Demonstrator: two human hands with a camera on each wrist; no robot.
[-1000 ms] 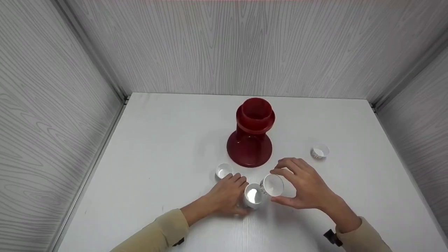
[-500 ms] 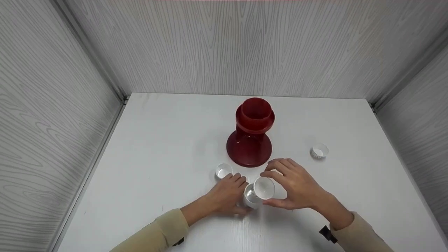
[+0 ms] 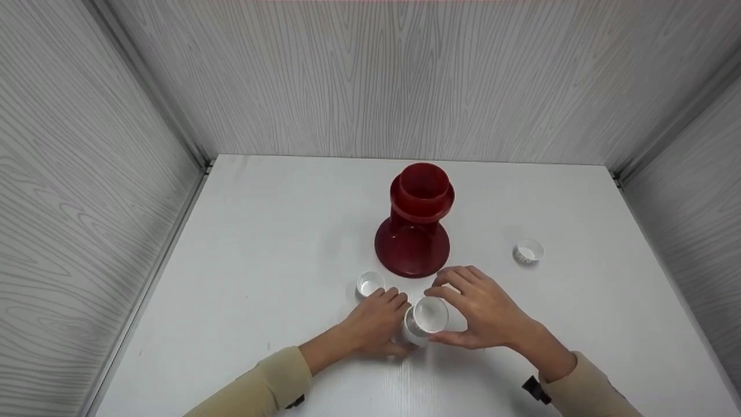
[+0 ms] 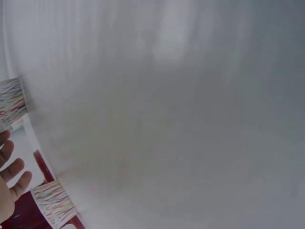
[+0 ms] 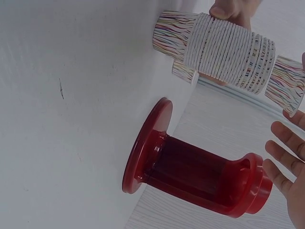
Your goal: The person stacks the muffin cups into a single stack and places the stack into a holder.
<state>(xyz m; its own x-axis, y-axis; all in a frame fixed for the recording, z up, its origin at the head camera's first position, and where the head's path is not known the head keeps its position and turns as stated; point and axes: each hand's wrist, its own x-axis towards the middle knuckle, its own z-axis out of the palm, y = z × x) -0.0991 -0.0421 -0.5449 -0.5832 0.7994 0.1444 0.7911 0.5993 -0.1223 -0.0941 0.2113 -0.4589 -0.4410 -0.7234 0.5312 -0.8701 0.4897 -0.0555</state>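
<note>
Over the last second the right hand (image 3: 480, 313) has carried a single paper cup (image 3: 432, 314) leftward, from beside the mouth of the cup stack (image 5: 228, 52) to a place overlapping it in the head view. Its grip is clamped on the cup, thumb on one side and fingers on the other, with the cup's mouth turned up toward the head camera. The left hand (image 3: 373, 324) has stayed put, its grip closed round the stack, which rises from the near part of the surface (image 3: 278, 231). That steadiness seems to matter — the stack serves as a fixed target, and the cup now appears roughly in line with its top end, close to nesting. Whether the cup's base is already inside the rim, or only against it, I cannot tell. Nothing else has shifted noticeably: the red stand (image 3: 412, 249) is upright beyond the hands, one loose cup (image 3: 370, 284) sits just beside the left fingers, and another cup (image 3: 528, 251) stands well apart to the right.
</note>
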